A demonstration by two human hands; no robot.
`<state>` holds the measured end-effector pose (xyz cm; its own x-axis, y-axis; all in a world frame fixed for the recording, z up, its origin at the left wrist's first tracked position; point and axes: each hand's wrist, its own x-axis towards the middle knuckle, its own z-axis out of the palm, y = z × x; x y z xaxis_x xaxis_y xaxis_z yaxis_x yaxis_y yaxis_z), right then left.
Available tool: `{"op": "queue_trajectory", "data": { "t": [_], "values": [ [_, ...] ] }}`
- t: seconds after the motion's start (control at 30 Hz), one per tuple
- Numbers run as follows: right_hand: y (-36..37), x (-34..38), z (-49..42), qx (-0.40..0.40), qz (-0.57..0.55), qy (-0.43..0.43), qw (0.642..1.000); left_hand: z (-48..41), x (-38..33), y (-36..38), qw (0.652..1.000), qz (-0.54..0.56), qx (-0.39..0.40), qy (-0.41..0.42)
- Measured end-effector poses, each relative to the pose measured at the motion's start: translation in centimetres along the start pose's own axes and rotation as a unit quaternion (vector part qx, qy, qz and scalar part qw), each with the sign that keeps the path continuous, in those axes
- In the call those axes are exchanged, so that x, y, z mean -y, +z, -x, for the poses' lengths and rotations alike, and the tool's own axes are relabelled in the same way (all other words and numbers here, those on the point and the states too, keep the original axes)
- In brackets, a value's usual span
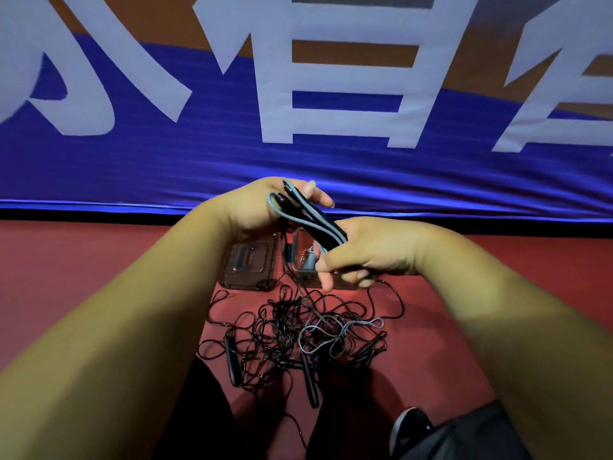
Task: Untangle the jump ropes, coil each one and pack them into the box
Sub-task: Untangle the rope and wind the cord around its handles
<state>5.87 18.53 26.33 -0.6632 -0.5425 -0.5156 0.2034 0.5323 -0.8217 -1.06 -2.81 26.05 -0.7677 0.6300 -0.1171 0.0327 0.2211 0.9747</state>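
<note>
I hold a bundle of black handles and pale blue rope (310, 217) up between both hands. My left hand (262, 207) grips its upper end, fingers curled round it. My right hand (361, 254) grips the lower end. Below on the red floor lies a tangle of thin black ropes (282, 333) with several black handles and a loop of pale blue rope (335, 333) running through it. A clear box (305, 260) stands behind my hands, partly hidden, with something pale inside. Its lid (250, 265) lies flat to the left.
A blue and orange banner (298, 127) with large white characters hangs across the back, meeting the red floor (99, 260). My dark-clothed legs and a shoe (409, 426) are at the bottom of the view.
</note>
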Motion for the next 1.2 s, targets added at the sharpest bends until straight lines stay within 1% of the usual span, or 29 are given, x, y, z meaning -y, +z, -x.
{"op": "queue_trajectory", "data": {
  "t": [0.07,0.1,0.13,0.17,0.23,0.27,0.33,0.4,0.5,0.53,0.63,0.7,0.77,0.83,0.87,0.9,0.93,0.97,1.0,1.03,1.07,1.13,1.2],
  "values": [
    [0.1,0.2,0.2,0.028,0.011,0.028,0.999,-0.1,-0.3,-0.1,0.997,0.059,0.035,-0.045],
    [0.2,0.3,0.5,0.045,0.026,0.049,0.997,-0.2,-0.3,-0.1,0.995,0.06,0.052,-0.059],
    [0.4,0.4,0.6,0.057,0.043,0.073,0.995,-0.1,-0.6,0.0,0.995,0.037,0.073,-0.063],
    [0.6,0.3,0.7,0.057,0.065,0.101,0.991,-0.1,-0.9,0.3,0.994,-0.008,0.093,-0.057],
    [0.9,-0.3,0.3,0.039,0.11,0.162,0.98,-0.1,-1.3,1.1,0.987,-0.085,0.129,-0.05],
    [1.0,-0.7,0.0,0.029,0.116,0.192,0.974,-0.1,-1.6,1.6,0.982,-0.119,0.142,-0.048],
    [1.1,-1.1,-0.3,0.006,0.109,0.238,0.965,-0.4,-2.2,2.7,0.963,-0.225,0.145,-0.027],
    [0.8,-1.5,-0.5,-0.035,0.106,0.268,0.957,-0.4,-2.9,3.9,0.938,-0.32,0.129,-0.013],
    [0.1,-1.8,-0.8,-0.124,0.104,0.273,0.948,-0.1,-3.5,5.5,0.895,-0.439,0.081,0.006],
    [-0.1,-1.9,-1.0,-0.152,0.104,0.266,0.946,-0.1,-3.4,5.9,0.886,-0.46,0.065,0.004],
    [-0.6,-2.1,-1.9,-0.241,0.131,0.248,0.929,-0.2,-2.8,6.8,0.878,-0.478,0.025,-0.013],
    [-0.7,-1.9,-2.4,-0.283,0.146,0.239,0.917,-0.4,-2.4,7.4,0.872,-0.489,-0.01,-0.029],
    [-0.6,-1.8,-2.9,-0.319,0.135,0.222,0.911,-0.5,-2.1,7.9,0.866,-0.494,-0.064,-0.04],
    [-0.8,-1.9,-3.3,-0.365,0.089,0.197,0.906,-0.4,-2.2,8.1,0.885,-0.443,-0.132,-0.048],
    [-1.0,-2.1,-3.4,-0.386,0.063,0.18,0.903,-0.4,-2.3,8.1,0.901,-0.404,-0.149,-0.057],
    [-1.2,-2.1,-3.6,-0.4,0.047,0.162,0.901,-0.5,-2.5,8.1,0.925,-0.342,-0.148,-0.077],
    [-1.5,-2.3,-3.6,-0.408,0.037,0.147,0.901,-0.6,-2.6,7.9,0.953,-0.251,-0.134,-0.106],
    [-1.7,-2.3,-3.6,-0.41,0.029,0.136,0.902,-0.7,-2.4,7.7,0.973,-0.134,-0.119,-0.143],
    [-1.7,-2.3,-3.5,-0.406,0.03,0.13,0.904,-0.7,-2.2,7.5,0.977,-0.016,-0.113,-0.182],
    [-1.6,-2.1,-3.4,-0.399,0.037,0.127,0.907,-0.8,-1.8,7.0,0.968,0.072,-0.112,-0.211],
    [-1.3,-1.9,-3.2,-0.391,0.048,0.124,0.911,-1.0,-1.2,6.6,0.96,0.126,-0.11,-0.225],
    [-0.5,-1.3,-3.0,-0.377,0.06,0.107,0.918,-1.2,-0.1,6.2,0.953,0.167,-0.091,-0.237],
    [0.1,-1.0,-3.2,-0.372,0.065,0.086,0.922,-1.3,0.5,6.4,0.954,0.188,-0.068,-0.223]
  ]
}}
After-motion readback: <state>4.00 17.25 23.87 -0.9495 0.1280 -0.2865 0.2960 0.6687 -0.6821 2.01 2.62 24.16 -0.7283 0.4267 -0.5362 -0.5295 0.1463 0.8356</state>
